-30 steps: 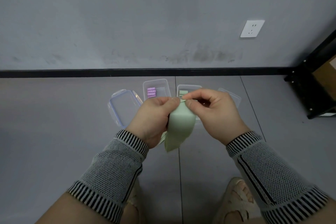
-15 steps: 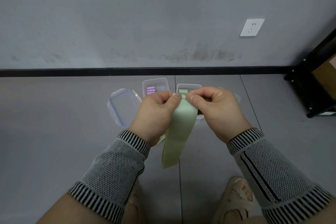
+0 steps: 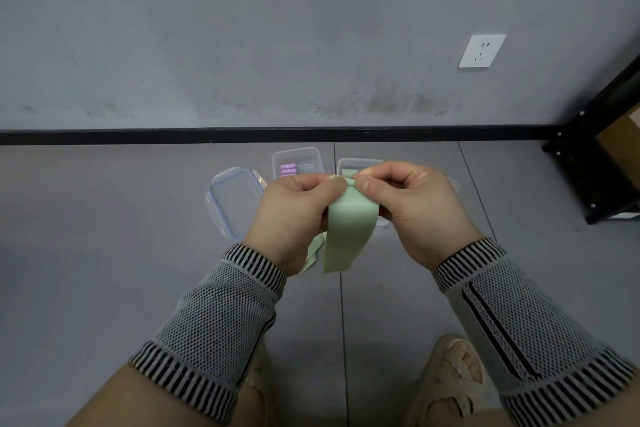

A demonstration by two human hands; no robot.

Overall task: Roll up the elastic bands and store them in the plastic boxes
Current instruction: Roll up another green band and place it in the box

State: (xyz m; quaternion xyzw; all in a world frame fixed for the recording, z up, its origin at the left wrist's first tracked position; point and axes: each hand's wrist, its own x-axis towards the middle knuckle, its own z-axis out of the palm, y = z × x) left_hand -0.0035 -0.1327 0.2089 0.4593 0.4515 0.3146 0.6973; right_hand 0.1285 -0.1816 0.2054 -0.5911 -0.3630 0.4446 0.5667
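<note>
We hold a pale green flat elastic band up in front of us with both hands. Our left hand and our right hand meet at its top edge, thumbs and forefingers pinching the small rolled start of the band between them, while the loose length hangs down between our wrists. A second strip of the same green shows below the left palm.

On the grey floor beyond our hands stand two clear plastic boxes. The left clear plastic box holds rolled purple bands; the right clear plastic box, partly hidden by our fingers, holds a green roll. A clear lid with a blue rim lies flat just left of the boxes. A white wall socket sits on the grey wall.
</note>
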